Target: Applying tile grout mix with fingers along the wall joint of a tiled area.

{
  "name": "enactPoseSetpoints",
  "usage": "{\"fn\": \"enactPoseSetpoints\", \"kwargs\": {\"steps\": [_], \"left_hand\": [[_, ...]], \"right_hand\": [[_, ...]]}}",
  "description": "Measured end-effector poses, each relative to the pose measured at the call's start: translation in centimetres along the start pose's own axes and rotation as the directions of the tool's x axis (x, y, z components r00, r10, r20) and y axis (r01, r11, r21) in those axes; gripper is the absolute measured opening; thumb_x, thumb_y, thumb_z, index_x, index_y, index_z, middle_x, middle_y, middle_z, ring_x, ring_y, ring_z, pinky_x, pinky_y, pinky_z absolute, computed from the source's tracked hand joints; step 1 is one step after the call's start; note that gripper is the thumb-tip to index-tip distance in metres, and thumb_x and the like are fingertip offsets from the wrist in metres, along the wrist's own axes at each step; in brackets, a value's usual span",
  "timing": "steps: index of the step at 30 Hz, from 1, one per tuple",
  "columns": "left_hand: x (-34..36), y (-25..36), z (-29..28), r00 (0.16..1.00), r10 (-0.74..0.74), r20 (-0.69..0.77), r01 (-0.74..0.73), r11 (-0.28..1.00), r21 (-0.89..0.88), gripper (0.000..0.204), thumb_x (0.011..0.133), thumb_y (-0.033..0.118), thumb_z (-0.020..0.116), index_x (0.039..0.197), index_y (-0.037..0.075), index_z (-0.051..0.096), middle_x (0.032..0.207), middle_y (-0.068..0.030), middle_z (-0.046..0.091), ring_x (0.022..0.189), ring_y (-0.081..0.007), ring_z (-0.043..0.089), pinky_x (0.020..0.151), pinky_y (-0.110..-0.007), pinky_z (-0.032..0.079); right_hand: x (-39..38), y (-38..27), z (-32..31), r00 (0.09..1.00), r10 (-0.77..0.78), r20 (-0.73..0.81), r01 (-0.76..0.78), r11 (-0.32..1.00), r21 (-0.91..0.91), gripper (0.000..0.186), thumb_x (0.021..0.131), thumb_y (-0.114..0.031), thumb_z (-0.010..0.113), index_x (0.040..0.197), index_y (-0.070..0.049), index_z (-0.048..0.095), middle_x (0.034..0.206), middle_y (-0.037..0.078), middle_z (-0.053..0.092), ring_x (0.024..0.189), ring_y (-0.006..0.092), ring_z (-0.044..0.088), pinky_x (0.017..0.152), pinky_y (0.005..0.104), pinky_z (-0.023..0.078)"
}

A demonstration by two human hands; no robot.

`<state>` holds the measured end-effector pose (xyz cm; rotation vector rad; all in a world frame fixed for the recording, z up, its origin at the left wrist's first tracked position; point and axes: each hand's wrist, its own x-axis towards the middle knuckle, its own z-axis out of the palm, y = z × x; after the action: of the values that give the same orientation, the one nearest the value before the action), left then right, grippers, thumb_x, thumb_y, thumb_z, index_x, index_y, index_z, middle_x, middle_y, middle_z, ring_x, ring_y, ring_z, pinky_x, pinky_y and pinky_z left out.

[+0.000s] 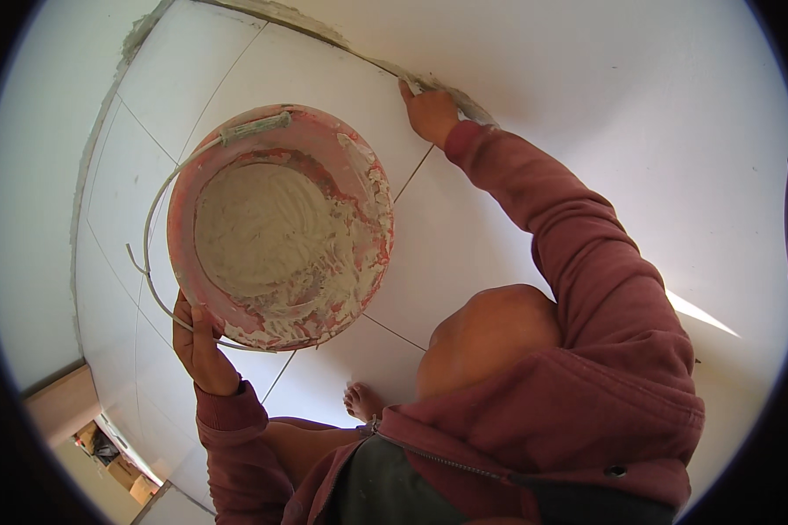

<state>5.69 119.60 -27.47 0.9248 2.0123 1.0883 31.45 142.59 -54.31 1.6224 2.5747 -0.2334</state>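
A reddish bucket is on the tiled floor, its inner wall smeared with dried and wet mortar. Pale grey-brown mortar lies inside it. With fingers bent round the near left rim, my left hand grips the bucket beside its wire handle. My right hand reaches to the joint where floor meets wall, index finger stretched along it. Its other fingers are curled and mostly hidden, and what they hold I cannot make out. Wet grey mortar is smeared on the wall foot by this hand.
White floor tiles with thin dark joints spread around the bucket. A white wall rises on the right, another wall on the left. My bent knee and bare foot are near the bucket. Boxes show through an opening at lower left.
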Motion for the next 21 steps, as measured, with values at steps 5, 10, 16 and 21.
{"fn": "enactPoseSetpoints", "kwargs": {"steps": [5,10,16,21], "left_hand": [[-0.8,0.1,0.3,1.000,-0.010,0.010,0.010,1.000,0.022,0.030,0.086,0.017,0.040,0.107,-0.004,0.047,0.065,0.0052,0.040,0.058,-0.0026,0.031,0.054,-0.017,0.026],[-0.6,0.6,0.2,1.000,0.013,-0.003,-0.013,0.999,-0.044,0.031,0.086,0.018,0.041,0.108,-0.004,0.046,0.064,0.0054,0.039,0.058,-0.0030,0.031,0.054,-0.017,0.026],[-0.9,0.5,-0.2,0.999,-0.045,-0.010,0.044,0.999,-0.031,0.031,0.086,0.017,0.040,0.108,-0.005,0.046,0.064,0.0053,0.039,0.057,-0.0032,0.030,0.054,-0.017,0.027],[-0.7,0.4,-0.1,0.999,0.000,-0.033,-0.002,0.999,-0.038,0.030,0.086,0.017,0.040,0.105,-0.005,0.047,0.064,0.0041,0.039,0.057,-0.0038,0.031,0.054,-0.018,0.027]], "right_hand": [[0.7,0.2,0.9,0.997,0.051,0.061,-0.046,0.995,-0.089,0.046,0.077,-0.012,0.040,0.122,-0.006,0.037,0.064,0.008,0.060,0.056,0.0224,0.059,0.048,0.0362,0.046],[0.4,1.0,-0.2,0.991,0.104,0.078,-0.101,0.994,-0.047,0.047,0.078,-0.013,0.040,0.124,-0.008,0.035,0.066,0.008,0.061,0.058,0.0223,0.059,0.050,0.0363,0.047],[-0.5,2.0,-0.2,0.970,0.081,0.229,-0.113,0.985,0.127,0.056,0.073,-0.009,0.039,0.128,-0.008,0.028,0.084,0.013,0.060,0.073,0.0261,0.059,0.064,0.0382,0.046],[-0.8,0.8,-2.4,0.964,0.004,0.264,-0.023,0.997,0.069,0.051,0.076,-0.011,0.037,0.127,-0.012,0.032,0.085,0.010,0.060,0.074,0.0246,0.059,0.064,0.0386,0.046]]}}
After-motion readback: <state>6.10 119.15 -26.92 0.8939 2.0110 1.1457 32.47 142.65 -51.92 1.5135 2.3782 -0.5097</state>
